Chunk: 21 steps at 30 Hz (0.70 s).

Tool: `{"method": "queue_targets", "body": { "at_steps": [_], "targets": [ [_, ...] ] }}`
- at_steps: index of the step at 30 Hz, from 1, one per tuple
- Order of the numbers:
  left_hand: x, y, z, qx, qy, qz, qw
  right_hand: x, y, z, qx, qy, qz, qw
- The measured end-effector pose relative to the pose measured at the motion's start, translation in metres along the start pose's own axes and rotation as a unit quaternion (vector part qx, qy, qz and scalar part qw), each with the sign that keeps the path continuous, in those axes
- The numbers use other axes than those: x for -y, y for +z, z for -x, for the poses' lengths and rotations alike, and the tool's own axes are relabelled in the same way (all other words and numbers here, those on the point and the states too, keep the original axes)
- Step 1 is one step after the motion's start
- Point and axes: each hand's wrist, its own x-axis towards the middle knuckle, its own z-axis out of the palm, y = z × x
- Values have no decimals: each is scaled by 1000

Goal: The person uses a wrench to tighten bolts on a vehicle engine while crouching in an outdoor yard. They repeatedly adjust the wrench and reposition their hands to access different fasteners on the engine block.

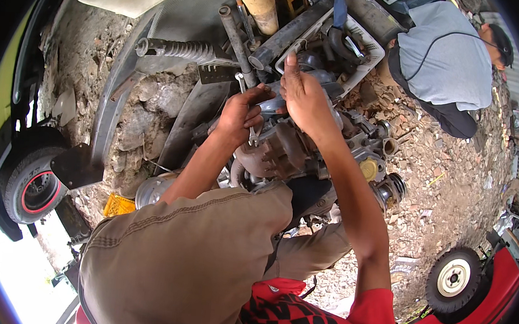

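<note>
My left hand (238, 115) is closed around a metal wrench (241, 81). One jaw of the wrench sticks up above my fingers and its other end shows below them. Close beside it, my right hand (306, 99) is raised with the thumb pointing up. Its other fingers look curled and are mostly hidden behind the palm, so what they hold cannot be made out. Both hands are over a greasy engine (278, 154) with a rusty brown casting, which stands on the ground in front of my bent legs. A yellow round cap (368, 169) sits on its right side.
Beyond the engine stands a white crate (368, 64) full of metal parts. A coil-over shock absorber (183, 50) and steel tubes (235, 37) lie at the far left. A person in a grey shirt (444, 54) crouches at the far right. Rubble (428, 162) covers the ground; wheels stand both sides.
</note>
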Motion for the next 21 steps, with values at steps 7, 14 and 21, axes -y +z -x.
{"method": "queue_targets", "body": {
  "at_steps": [7,14,21],
  "targets": [
    [2,3,0,2,6,-4,1000,-18,8,-1,-14,-49,-65,997],
    [2,0,0,-3,4,-2,1000,-23,-2,28,11,-78,-147,986],
    [6,8,-1,19,-10,-22,1000,-98,-14,107,-61,-278,-285,915]
  ]
}}
